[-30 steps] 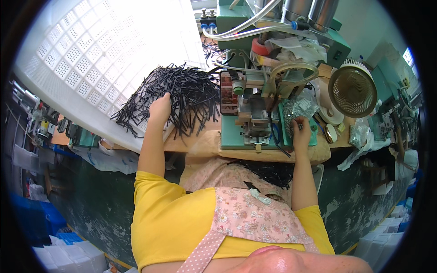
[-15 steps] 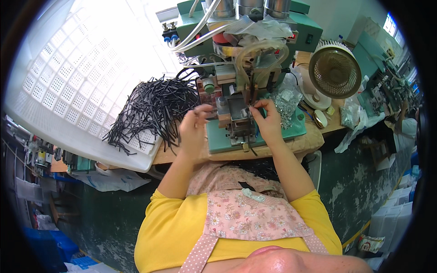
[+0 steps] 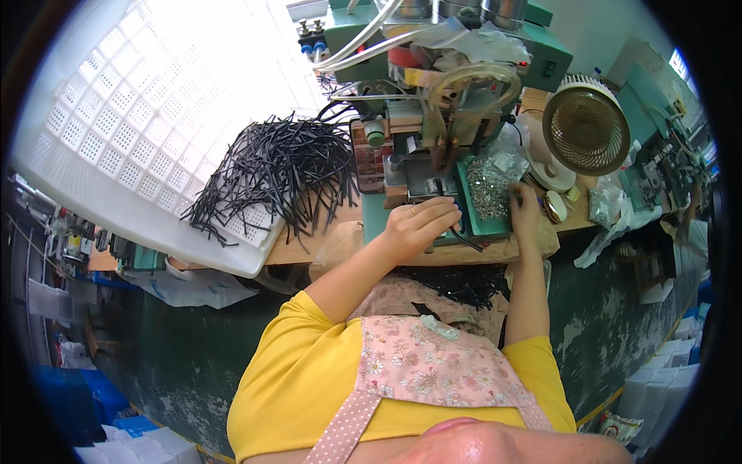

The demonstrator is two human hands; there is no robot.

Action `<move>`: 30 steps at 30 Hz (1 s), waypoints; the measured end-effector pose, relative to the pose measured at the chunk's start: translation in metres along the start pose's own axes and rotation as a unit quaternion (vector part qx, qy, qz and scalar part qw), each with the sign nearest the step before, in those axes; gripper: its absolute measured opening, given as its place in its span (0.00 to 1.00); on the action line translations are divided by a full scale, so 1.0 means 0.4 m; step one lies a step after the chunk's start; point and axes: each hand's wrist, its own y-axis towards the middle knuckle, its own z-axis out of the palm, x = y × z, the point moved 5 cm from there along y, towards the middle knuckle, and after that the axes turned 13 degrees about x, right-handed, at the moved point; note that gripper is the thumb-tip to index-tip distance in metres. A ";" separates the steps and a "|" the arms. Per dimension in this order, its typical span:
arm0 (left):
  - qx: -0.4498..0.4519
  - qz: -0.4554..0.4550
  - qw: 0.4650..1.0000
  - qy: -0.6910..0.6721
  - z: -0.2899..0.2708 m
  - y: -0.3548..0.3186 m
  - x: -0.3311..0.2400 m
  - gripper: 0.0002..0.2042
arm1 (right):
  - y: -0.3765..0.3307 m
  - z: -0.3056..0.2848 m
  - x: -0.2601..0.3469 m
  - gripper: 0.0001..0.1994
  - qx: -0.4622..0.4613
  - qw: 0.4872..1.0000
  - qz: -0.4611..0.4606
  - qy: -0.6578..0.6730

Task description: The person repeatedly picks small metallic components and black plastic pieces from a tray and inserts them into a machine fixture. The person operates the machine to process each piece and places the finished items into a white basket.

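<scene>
My left hand (image 3: 421,227) is in front of the green bench machine (image 3: 376,219), its fingers pressed together and bent over the metal work block (image 3: 430,185). From its fingertips a black strip (image 3: 468,242) trails down to the right; the rest of the strip is hidden by the hand. My right hand (image 3: 525,210) is at the right edge of a green tray (image 3: 495,226) holding many small shiny metal pieces (image 3: 488,189). Its fingers are curled together, and whatever they pinch is too small to make out.
A heap of black strips (image 3: 282,166) lies by a tilted white perforated basket (image 3: 239,259) on the left. To the right stand a round fan (image 3: 585,129) and a clear bag of small parts (image 3: 607,203). More black strips (image 3: 464,286) lie below the table edge.
My left hand has moved right, from beside the strip heap to the front of the machine. My right hand has left the work block and moved right to the tray of metal pieces.
</scene>
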 end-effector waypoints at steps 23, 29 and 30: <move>0.089 -0.334 0.887 0.305 -0.201 -0.292 0.379 0.06 | -0.024 0.118 0.019 0.07 -0.066 0.989 -0.087 -0.102; 0.365 -0.356 0.746 0.428 -0.156 -0.379 0.578 0.05 | -0.019 0.111 0.010 0.06 -0.045 0.996 -0.053 -0.064; 0.387 -0.344 0.737 0.434 -0.142 -0.378 0.590 0.06 | -0.019 0.110 0.008 0.06 -0.049 0.995 -0.055 -0.070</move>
